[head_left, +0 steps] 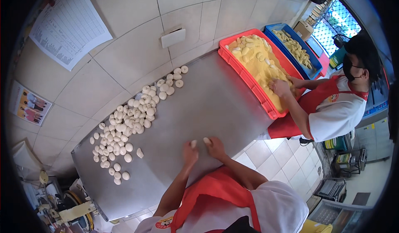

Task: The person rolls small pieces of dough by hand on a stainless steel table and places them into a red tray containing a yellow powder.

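Hands work side by side on the grey steel table (216, 104): the left hand (190, 153) is cupped over a small pale round dough ball (193, 143), the right hand (216, 147) over another pale dough ball (206, 140). A heap of pale dough balls (129, 122) lies well apart by the wall. A co-worker's hand (279, 87) rests in a red plastic crate (245, 73).

Dough pieces (193, 143) under both hands mostly covered by fingers; co-worker's hands (279, 87) half-buried in red crate (245, 77).
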Tool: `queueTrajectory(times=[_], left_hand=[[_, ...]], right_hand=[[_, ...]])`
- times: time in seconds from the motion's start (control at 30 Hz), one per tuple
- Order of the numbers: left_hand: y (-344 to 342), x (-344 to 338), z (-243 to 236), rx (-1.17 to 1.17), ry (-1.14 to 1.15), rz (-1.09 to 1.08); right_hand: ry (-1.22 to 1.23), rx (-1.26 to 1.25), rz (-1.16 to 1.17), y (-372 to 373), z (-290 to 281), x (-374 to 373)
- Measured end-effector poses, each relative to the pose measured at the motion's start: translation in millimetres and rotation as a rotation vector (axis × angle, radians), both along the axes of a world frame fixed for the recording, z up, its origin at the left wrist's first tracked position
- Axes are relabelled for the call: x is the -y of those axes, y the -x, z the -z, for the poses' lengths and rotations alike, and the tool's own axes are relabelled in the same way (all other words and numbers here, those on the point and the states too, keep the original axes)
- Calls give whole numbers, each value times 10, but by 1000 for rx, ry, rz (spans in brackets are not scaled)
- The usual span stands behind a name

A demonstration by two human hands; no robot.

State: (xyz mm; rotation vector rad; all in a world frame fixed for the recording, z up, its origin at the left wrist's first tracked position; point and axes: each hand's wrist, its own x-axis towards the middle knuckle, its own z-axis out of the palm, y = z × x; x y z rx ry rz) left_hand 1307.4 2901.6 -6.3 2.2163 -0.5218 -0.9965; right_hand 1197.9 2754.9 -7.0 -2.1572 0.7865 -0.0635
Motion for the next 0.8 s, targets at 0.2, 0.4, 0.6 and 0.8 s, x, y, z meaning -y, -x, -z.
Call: queueTrajectory(times=[0.2,0.4,0.6,0.8], left_hand=[[-128,816,-720,205,529,105],[-2045,1371,-493,717,158,-158],[-2994,1159,-126,547,63,-342],[-1777,411,-231,431,368,-422]], right_hand=[[-1686,1044,613,163,-722,1026],[-1532,1444,399,-169,-1486,2361],[-989,449,392,-1804,-530,1950],[308,445,83,-3207,89,1318]])
